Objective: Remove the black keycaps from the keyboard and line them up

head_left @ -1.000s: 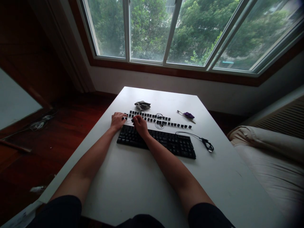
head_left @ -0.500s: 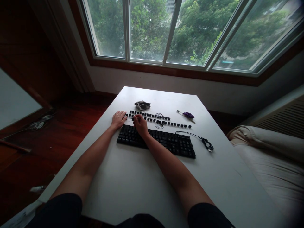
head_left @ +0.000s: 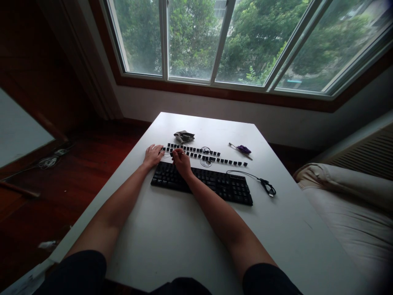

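My left hand [head_left: 153, 156] lies on the table with its fingers stretched out, at the left end of the rows of black keycaps [head_left: 193, 149]. My right hand [head_left: 181, 161] is pinched closed above the top left part of a black keyboard [head_left: 208, 179]. At its fingertips shows a small black piece [head_left: 172, 155], too small to identify for certain. Thin wire [head_left: 167, 155] runs between that piece and my left fingers; I cannot tell what it is fixed to. My right hand and wrist hide part of the keyboard and the keycaps behind.
A crumpled grey cloth [head_left: 184, 136] lies behind the keycaps. To the right are a brush-like stick with purple material [head_left: 244, 149] and the keyboard's coiled USB cable [head_left: 267, 187]. Thin rings [head_left: 206, 163] lie among the keycap rows on the white table [head_left: 166, 237].
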Tool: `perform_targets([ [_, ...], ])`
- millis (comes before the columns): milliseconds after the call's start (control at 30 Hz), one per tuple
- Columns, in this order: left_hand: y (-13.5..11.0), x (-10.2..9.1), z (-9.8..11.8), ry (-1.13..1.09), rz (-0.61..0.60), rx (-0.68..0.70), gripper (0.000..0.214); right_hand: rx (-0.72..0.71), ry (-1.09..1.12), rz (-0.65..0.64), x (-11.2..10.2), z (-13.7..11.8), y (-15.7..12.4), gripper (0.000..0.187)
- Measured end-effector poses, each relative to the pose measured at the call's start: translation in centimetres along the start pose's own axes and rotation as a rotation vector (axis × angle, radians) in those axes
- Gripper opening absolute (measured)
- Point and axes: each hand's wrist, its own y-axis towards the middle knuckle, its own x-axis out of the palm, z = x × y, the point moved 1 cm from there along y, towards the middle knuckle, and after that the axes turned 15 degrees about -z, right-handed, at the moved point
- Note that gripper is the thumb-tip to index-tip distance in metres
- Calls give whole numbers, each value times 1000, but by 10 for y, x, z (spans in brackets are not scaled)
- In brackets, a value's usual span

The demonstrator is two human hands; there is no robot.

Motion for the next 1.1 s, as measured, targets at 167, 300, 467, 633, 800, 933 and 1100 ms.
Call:
perform_targets([
  [167, -1, 0, 0, -4, 29, 14, 46, -12, -15, -3, -1, 0, -1, 33],
  [300, -1, 1, -1, 5, 44, 20, 45, -18, -7, -2, 0, 0, 0, 33],
  [467, -2, 0, -1, 5, 55, 24, 43, -1, -12, 0, 0, 0, 0, 34],
  [633, -3, -2, 0, -8, 59, 17, 41, -12, -17, -1, 0, 1, 0, 32],
  [800, -2, 0, -2, 0, 68, 34, 42, -20, -13, -3, 0, 4, 1, 31],
  [933, 0, 3, -6, 3, 86, 48, 43, -41, -4, 1, 0, 5, 1, 27],
  [1100, 1, 4, -9, -5, 110, 82, 43, -54, -31, 17, -1, 6, 3, 20],
])
